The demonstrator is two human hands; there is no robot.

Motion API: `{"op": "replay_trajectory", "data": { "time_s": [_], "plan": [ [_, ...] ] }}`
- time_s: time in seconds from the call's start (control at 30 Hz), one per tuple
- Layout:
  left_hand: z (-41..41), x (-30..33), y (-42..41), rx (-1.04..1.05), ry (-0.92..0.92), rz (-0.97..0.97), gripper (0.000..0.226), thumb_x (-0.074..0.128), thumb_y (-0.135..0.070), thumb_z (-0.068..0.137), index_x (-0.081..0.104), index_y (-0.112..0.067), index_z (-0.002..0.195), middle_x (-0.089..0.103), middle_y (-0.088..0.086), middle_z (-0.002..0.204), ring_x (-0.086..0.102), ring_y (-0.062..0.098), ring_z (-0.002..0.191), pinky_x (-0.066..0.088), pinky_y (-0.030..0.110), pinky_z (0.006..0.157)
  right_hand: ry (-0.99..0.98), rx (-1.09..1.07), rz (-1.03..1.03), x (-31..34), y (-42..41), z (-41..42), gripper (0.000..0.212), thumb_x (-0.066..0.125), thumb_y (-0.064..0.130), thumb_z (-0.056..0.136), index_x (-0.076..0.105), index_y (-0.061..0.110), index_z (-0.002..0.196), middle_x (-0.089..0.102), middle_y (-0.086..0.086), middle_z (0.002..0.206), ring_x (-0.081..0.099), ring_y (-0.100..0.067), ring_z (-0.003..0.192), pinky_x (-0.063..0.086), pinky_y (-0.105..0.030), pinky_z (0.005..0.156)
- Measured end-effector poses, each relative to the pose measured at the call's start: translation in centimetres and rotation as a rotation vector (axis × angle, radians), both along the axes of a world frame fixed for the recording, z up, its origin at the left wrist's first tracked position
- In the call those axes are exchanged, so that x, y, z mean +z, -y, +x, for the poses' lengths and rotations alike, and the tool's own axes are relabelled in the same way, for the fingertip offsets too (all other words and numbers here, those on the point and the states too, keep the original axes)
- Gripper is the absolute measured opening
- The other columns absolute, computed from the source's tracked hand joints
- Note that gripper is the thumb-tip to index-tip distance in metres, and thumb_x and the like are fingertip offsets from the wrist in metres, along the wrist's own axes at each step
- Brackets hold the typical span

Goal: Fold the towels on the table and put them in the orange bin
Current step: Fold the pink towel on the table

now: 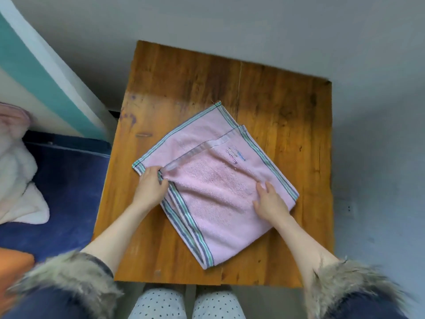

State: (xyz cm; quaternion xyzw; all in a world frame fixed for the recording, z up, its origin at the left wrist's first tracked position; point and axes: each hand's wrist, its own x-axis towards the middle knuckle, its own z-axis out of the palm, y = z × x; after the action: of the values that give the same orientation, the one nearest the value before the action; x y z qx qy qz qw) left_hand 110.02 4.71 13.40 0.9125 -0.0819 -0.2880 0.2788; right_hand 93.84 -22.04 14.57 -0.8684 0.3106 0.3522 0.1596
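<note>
A pink towel (213,194) with green and grey striped edges lies folded over itself on the wooden table (287,116), its upper layer set back from the lower one. My left hand (150,184) grips the towel's left edge where the layers meet, fingers curled round the fabric. My right hand (270,201) lies flat on the towel's right side, fingers straight and pressing the top layer. A corner of the orange bin (16,261) shows at the lower left edge.
A dark blue seat or mattress (69,185) stands left of the table, with a white and pink fluffy cloth (16,180) heaped on it. A grey floor (379,134) surrounds the table. My knees in dotted trousers (188,305) are below the table's near edge.
</note>
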Motion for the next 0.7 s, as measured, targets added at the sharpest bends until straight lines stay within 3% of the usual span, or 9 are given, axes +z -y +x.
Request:
{"op": "replay_trajectory", "data": {
  "time_s": [0.13, 0.27, 0.4, 0.47, 0.57, 0.63, 0.7],
  "plan": [
    [-0.2, 0.3, 3.1, -0.098, 0.033, 0.009, 0.023, 0.052, -0.006, 0.088, 0.055, 0.001, 0.109, 0.055, 0.021, 0.112, 0.052, 0.034, 0.106, 0.037, 0.036, 0.084, -0.051, -0.102, -0.004, 0.5, 0.1, -3.4, 0.045, 0.037, 0.030, 0.097, 0.037, 0.012, 0.138, 0.030, -0.013, 0.146, 0.046, -0.034, 0.122, 0.041, -0.038, 0.093],
    [-0.4, 0.6, 5.1, -0.122, 0.080, 0.047, 0.017, 0.052, -0.011, 0.089, 0.060, -0.001, 0.101, 0.061, 0.020, 0.105, 0.056, 0.036, 0.100, 0.042, 0.040, 0.080, 0.056, -0.220, -0.128, 1.6, 1.9, -3.0, 0.032, 0.037, 0.024, 0.096, 0.059, 0.004, 0.109, 0.059, -0.016, 0.116, 0.057, -0.035, 0.104, 0.044, -0.035, 0.080],
    [-0.6, 1.0, 5.4, -0.099, 0.166, 0.057, 0.017, 0.052, -0.011, 0.090, 0.064, -0.003, 0.099, 0.066, 0.017, 0.102, 0.058, 0.037, 0.096, 0.045, 0.041, 0.077, 0.322, -0.245, -0.196, 2.2, 5.3, 0.9, 0.024, 0.042, 0.016, 0.095, 0.054, 0.003, 0.111, 0.058, -0.016, 0.113, 0.054, -0.035, 0.104, 0.041, -0.037, 0.078],
    [-0.9, 1.0, 5.4, -0.053, 0.183, 0.035, 0.018, 0.052, -0.013, 0.091, 0.065, -0.005, 0.100, 0.068, 0.015, 0.101, 0.060, 0.036, 0.094, 0.043, 0.039, 0.075, 0.406, -0.238, -0.154, 1.9, 6.8, 3.2, 0.030, 0.043, 0.016, 0.095, 0.049, 0.006, 0.123, 0.054, -0.016, 0.123, 0.048, -0.034, 0.113, 0.039, -0.041, 0.089],
    [-1.2, 1.2, 5.4, 0.005, 0.171, -0.030, 0.018, 0.053, -0.017, 0.092, 0.066, -0.007, 0.102, 0.069, 0.010, 0.098, 0.060, 0.030, 0.092, 0.038, 0.032, 0.072, 0.406, -0.197, -0.100, 1.0, 7.8, 6.4, 0.047, 0.046, 0.018, 0.096, 0.033, 0.010, 0.140, 0.042, -0.012, 0.140, 0.036, -0.030, 0.128, 0.031, -0.046, 0.101],
    [-1.4, 1.4, 5.4, 0.039, 0.138, -0.077, 0.017, 0.054, -0.017, 0.092, 0.068, -0.010, 0.100, 0.068, 0.003, 0.096, 0.058, 0.019, 0.088, 0.032, 0.024, 0.069, 0.360, -0.162, -0.104, 0.3, 7.9, 7.7, 0.054, 0.048, 0.019, 0.095, 0.026, 0.012, 0.143, 0.041, -0.010, 0.142, 0.032, -0.029, 0.130, 0.028, -0.045, 0.099],
    [-1.5, 1.7, 5.4, 0.094, 0.070, -0.127, 0.013, 0.055, -0.018, 0.091, 0.068, -0.017, 0.093, 0.066, -0.003, 0.086, 0.055, 0.012, 0.078, 0.031, 0.023, 0.062, 0.333, -0.129, -0.121, -0.3, 7.8, 8.1, 0.051, 0.049, 0.020, 0.094, 0.031, 0.012, 0.140, 0.047, -0.009, 0.136, 0.035, -0.027, 0.126, 0.028, -0.042, 0.093]
  ]
}}
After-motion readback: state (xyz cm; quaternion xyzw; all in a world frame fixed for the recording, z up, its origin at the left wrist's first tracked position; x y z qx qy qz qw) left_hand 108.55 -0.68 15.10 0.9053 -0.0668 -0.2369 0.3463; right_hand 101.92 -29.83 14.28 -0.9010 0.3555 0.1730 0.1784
